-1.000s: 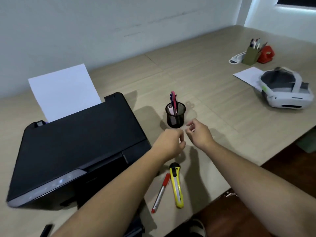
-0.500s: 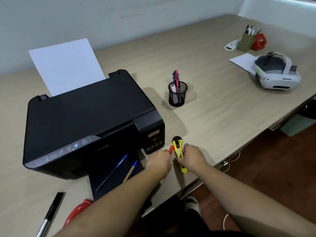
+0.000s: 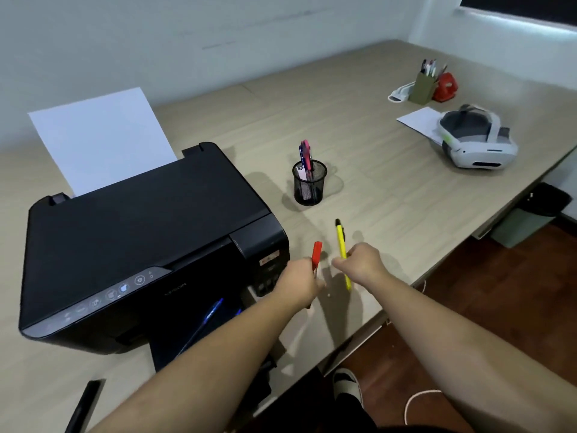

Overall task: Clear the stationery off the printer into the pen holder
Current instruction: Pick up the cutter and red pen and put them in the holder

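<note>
**Q:** What are you carrying there, above the near edge of the desk?

**A:** I am holding two things at once. My left hand point(image 3: 301, 281) is closing in a fist round a red-capped marker point(image 3: 316, 256), cap pointing up and away. My right hand point(image 3: 362, 265) is pinching a yellow utility knife point(image 3: 342, 251) near the middle of its body, with its dark tip tilting toward the far side. Both are hanging clear of the wood, just right of the printer point(image 3: 140, 239).

**Q:** How are they handling?

**A:** I am judging both to be light and stiff. The marker's barrel is smooth, so I am keeping my fingers wrapped low on it. The knife is the one I am minding: I am gripping the plastic casing, well back from the blade end, and I cannot tell whether the blade is drawn in.

**Q:** And where are they going?

**A:** The black mesh pen holder point(image 3: 309, 182) is standing farther off, a little to the left of my right hand, already housing pink-handled scissors point(image 3: 305, 154). Its mouth looks narrow, so I am planning to drop each piece in upright, one after the other.

**Q:** Is anything else waiting?

**A:** Blue pens point(image 3: 212, 310) are lying on the printer's output tray, under my left forearm.
</note>
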The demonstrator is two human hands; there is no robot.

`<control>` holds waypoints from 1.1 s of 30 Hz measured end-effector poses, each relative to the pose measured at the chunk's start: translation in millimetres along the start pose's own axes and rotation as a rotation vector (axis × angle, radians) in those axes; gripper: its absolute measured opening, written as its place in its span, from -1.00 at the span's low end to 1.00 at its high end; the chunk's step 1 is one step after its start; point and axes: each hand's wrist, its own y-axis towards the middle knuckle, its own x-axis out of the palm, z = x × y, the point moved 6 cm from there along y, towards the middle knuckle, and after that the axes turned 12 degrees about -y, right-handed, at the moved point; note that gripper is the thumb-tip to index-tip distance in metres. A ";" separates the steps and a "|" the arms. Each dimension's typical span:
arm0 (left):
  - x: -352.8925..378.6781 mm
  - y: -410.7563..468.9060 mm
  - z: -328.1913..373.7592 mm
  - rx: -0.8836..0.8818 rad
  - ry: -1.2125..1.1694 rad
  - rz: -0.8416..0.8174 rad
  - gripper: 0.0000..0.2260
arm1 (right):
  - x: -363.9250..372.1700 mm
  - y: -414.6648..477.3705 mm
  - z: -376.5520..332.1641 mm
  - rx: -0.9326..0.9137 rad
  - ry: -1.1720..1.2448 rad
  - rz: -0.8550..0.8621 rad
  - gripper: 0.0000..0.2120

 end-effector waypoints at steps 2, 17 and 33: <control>-13.3 4.7 29.1 0.066 -0.071 0.039 -0.85 | -23.2 11.0 -9.0 0.003 0.179 0.056 -0.79; -153.6 118.0 121.5 0.115 -0.340 0.418 -0.80 | -134.8 126.1 -112.4 -0.312 0.447 0.022 -0.88; -119.7 217.5 80.7 -0.104 -0.202 0.311 -0.81 | -92.9 221.9 -130.1 -0.525 -0.066 -0.060 -0.84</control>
